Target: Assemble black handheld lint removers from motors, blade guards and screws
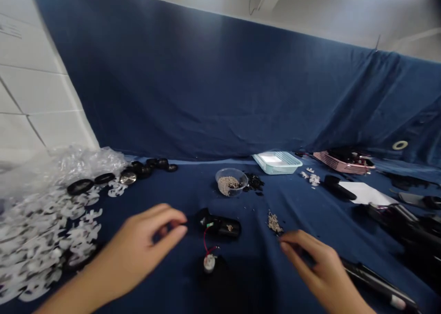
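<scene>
My left hand point(148, 240) hovers left of a black handle-shaped housing point(223, 226), thumb and index tips apart with nothing visible between them. The housing lies on the blue cloth with a small green part near its left end. Red wires run from it to a small round motor point(209, 262), beside a dark shape in shadow. My right hand point(313, 263) pinches thumb and index together at the near edge of a small pile of screws point(274, 223). Whatever is between those fingertips is too small to make out. A long black tube-like object point(375, 282) extends behind this hand.
A clear bowl point(231, 182) of small metal pieces stands beside black bits point(254, 181). Behind are a light-blue basket point(279, 163) and a pink basket point(341, 163). White plastic parts point(44, 240) heap at left, near black rings point(80, 186). Black housings point(403, 231) crowd the right.
</scene>
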{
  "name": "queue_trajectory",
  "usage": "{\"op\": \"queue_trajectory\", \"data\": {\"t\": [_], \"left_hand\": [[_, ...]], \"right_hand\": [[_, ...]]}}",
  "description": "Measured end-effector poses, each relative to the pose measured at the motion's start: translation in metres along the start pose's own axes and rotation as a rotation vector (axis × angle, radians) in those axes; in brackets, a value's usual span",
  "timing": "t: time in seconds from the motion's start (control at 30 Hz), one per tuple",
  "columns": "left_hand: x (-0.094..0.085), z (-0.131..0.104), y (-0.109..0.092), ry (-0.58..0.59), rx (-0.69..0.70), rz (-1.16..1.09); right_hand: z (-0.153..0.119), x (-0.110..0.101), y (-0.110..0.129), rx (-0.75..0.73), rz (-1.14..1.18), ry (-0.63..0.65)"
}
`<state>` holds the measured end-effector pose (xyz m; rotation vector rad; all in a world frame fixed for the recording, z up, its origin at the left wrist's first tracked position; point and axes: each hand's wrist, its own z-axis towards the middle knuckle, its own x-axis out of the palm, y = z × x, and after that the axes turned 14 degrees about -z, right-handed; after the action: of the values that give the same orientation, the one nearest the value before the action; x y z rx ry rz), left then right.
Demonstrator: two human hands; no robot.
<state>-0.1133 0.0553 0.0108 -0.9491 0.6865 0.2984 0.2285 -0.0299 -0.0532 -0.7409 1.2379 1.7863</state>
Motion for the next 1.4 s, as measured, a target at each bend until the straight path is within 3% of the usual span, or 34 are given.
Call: {"op": "queue_trajectory", "data": {"t": [0.07, 0.13, 0.2, 0.4, 0.6, 0.9, 1.13, 1.4], "left_hand": [[0.026, 0.007, -0.016, 0.248, 0.008, 0.117], [0.048, 0.014, -0.023, 0.28, -0.041, 0.161], [0.06, 0.017, -0.022, 0.239, -0.096, 0.188], [0.065, 0.034, 0.01, 0.137, -0.096, 0.244], [0.076, 0.068, 0.025, 0.279, -0.008, 0.281], [0.102, 0.079, 0.026, 0.444, 0.007, 0.454], [0.104, 0.062, 0.028, 0.349, 0.012, 0.431], [0.092, 0.034, 0.02, 0.276, 0.183, 0.434]], "right_hand": [[0.015, 0.007, 0.014, -0.052, 0.063, 0.108], [0.026, 0.013, 0.022, -0.071, 0.086, 0.169], [0.037, 0.019, 0.022, -0.074, 0.081, 0.187], [0.088, 0.052, 0.021, -0.081, 0.035, 0.216], [0.129, 0.095, 0.031, -0.09, -0.005, 0.395], [0.134, 0.109, 0.031, -0.117, 0.137, 0.596], [0.126, 0.108, 0.028, -0.055, 0.464, 0.622], [0.121, 0.099, 0.03, 0.141, 0.73, 0.647]]}}
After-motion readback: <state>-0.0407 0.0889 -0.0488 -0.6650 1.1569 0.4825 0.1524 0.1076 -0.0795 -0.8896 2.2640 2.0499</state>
